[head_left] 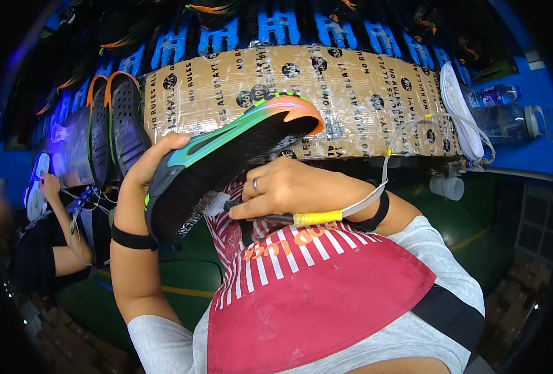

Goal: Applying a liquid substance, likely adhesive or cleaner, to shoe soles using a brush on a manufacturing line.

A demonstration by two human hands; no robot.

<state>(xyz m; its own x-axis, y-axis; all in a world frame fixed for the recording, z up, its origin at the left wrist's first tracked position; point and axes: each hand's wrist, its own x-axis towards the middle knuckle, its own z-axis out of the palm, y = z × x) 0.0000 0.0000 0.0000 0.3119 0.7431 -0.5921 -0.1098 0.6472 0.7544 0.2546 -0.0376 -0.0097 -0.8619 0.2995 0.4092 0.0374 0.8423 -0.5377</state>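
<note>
My left hand grips a shoe sole by its edge and holds it tilted above the bench's near edge. Its sidewall runs from dark grey through green to orange, and its black inner face is turned toward me. In my right hand, fingers closed, is a glue brush with pale bristles. The bristles are at the sole's black face; whether they touch it I cannot tell. A clear hose bound with yellow tape runs from the brush handle past my right wrist to the bench's right side.
Printed cardboard covers the bench. Two dark soles with orange rims stand at left, a white sole at right. Beyond are plastic bottles and a cup. Blue racks line the back. A co-worker's hand is at left.
</note>
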